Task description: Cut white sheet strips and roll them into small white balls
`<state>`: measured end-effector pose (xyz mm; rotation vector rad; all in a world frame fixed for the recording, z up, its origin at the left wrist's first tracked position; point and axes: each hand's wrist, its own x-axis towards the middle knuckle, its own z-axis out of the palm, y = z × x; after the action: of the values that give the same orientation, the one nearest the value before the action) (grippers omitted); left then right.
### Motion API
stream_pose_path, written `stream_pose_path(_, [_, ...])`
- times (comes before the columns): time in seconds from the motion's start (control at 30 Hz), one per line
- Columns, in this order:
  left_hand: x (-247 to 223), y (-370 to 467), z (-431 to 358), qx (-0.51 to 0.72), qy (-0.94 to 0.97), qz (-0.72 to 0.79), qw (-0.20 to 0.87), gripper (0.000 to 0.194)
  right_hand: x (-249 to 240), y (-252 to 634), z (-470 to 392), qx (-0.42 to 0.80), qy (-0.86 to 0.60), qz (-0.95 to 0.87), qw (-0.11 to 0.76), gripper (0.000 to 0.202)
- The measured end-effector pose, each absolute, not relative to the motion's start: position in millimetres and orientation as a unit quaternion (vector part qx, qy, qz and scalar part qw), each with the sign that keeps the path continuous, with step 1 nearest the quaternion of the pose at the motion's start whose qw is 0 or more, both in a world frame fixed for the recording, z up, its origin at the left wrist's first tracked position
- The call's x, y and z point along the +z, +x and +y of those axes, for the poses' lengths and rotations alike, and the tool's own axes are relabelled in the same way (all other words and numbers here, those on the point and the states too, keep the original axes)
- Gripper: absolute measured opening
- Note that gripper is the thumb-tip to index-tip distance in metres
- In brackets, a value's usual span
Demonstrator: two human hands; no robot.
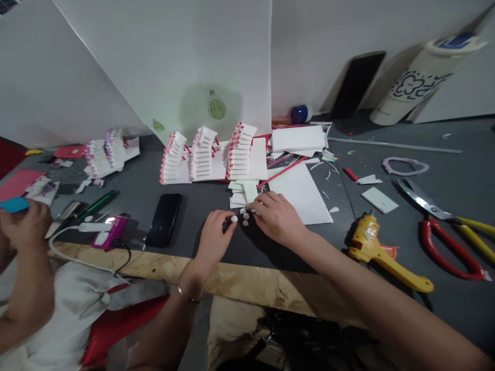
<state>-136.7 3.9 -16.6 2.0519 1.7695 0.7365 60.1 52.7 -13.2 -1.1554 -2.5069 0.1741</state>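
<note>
The left hand (216,234) is pinching a small white disc (234,219) at its fingertips, and loose white discs (245,217) are lying just right of it. Beside those, the right hand (277,216) is curling, its grip impossible to tell; a yellow glue gun (373,246) is resting farther right, 3 fanned stick pieces (201,154) standing beyond both hands.

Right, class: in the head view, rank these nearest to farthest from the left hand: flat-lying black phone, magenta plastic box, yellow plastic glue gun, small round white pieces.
From the left hand:
1. White pieces, just right.
2. Black phone, left.
3. Magenta box, left beyond the phone.
4. Yellow glue gun, far right, past the right hand.
</note>
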Motion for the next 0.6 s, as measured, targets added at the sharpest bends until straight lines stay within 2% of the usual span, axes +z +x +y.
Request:
stream_pose_path(0.3, [-20, -132, 17, 0.201, 0.766, 0.591, 0.152, 0.022, -21, 56, 57, 0.058, -0.421, -0.89, 0.167, 0.016])
stream_pose_path(0.43, [-13, -130, 16, 0.237, 0.749, 0.598, 0.159, 0.019, -25, 61, 55, 0.103, -0.405, -0.882, 0.218, 0.015])
stream_pose_path(0.6, [-5, -120, 11, 0.307, 0.711, 0.608, 0.175, 0.015, -26, 66, 51, 0.2, -0.421, -0.827, 0.314, 0.03])
